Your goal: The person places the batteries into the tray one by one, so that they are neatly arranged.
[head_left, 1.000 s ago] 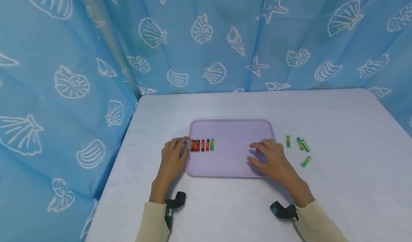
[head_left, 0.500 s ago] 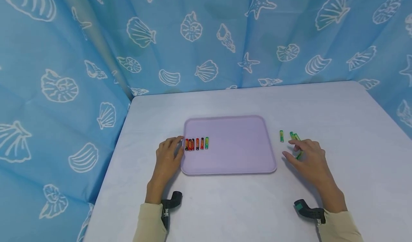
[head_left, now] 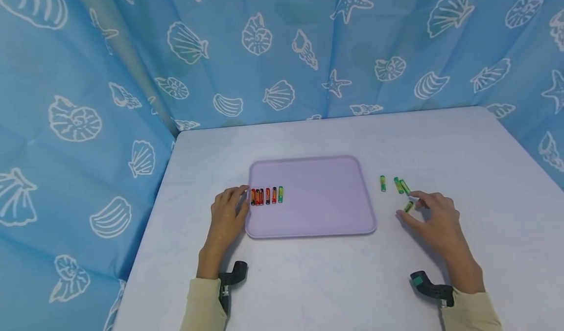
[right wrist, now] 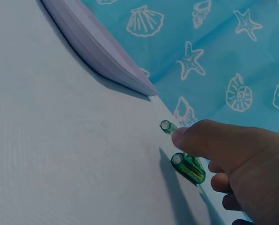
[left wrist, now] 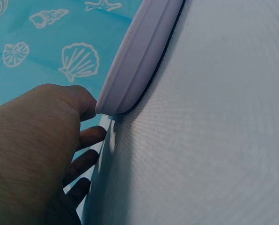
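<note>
At the left edge of the lilac tray (head_left: 317, 225) is my left hand (head_left: 224, 218); its thumb tip (left wrist: 90, 110) is at the rim, with the fingers loosely bent. On the tray's left part, several red-and-black batteries (head_left: 268, 196) stand in a row with one green battery (head_left: 280, 194) at the right end. My right hand (head_left: 438, 221) is over the table right of the tray, thumb and forefinger spread around a green battery (head_left: 409, 206) lying at a slant. The right wrist view shows this green battery (right wrist: 188, 168) close by the thumb, not visibly pinched.
Two green batteries (head_left: 401, 186) lie side by side just beyond the right hand, and another green battery (head_left: 383, 183) is nearer the tray. A white cloth covers the table (head_left: 317, 282). Blue shell-print curtains (head_left: 273, 52) hang behind and at the left.
My right hand has moved right, from above the tray to the loose green batteries, and has come around the nearest one. The left hand stays at the tray's edge. The head view has shifted slightly.
</note>
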The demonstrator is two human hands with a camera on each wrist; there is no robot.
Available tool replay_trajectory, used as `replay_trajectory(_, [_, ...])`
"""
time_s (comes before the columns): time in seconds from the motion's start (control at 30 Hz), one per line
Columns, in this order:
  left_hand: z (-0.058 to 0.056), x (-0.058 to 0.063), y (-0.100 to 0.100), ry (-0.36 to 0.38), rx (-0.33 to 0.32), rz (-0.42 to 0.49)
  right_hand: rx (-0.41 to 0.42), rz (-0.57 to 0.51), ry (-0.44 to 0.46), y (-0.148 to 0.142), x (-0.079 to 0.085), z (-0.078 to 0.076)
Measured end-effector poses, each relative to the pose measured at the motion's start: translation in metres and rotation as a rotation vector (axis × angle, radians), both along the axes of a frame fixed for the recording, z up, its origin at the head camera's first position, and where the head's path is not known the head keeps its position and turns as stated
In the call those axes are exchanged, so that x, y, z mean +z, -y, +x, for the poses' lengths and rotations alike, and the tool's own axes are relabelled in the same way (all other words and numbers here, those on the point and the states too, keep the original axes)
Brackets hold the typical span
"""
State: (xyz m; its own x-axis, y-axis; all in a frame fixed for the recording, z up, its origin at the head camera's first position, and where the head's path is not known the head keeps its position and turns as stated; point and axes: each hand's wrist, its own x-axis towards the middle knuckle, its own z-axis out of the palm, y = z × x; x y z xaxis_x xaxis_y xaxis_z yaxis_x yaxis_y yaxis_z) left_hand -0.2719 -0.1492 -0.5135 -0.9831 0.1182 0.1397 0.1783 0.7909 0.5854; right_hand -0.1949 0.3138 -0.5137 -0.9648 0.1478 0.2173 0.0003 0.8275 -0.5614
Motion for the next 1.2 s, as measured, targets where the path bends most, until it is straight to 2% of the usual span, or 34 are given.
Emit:
replay_trajectory(0.3, [-0.002, 0.003, 0.003, -0.022, -0.003, 0.010, -0.016, -0.002, 0.094, -0.001, 0.003, -0.002])
replay_trajectory(0.63, [0.000, 0.003, 0.004, -0.023, 0.004, 0.017, 0.007, -0.023, 0.081, 0.003, 0.005, -0.003])
replay_trajectory(0.77, [0.001, 0.002, 0.004, -0.022, 0.001, 0.029, 0.031, -0.027, 0.028, 0.007, 0.006, -0.002])
replay_trajectory(1.03, [0.000, 0.000, 0.002, -0.050, -0.013, 0.029, 0.138, -0.076, -0.191, 0.022, 0.001, -0.005])
replay_trajectory(1.2, [-0.002, -0.001, 0.002, -0.038, -0.011, 0.026, 0.206, -0.086, -0.224, 0.034, 0.004, -0.011])
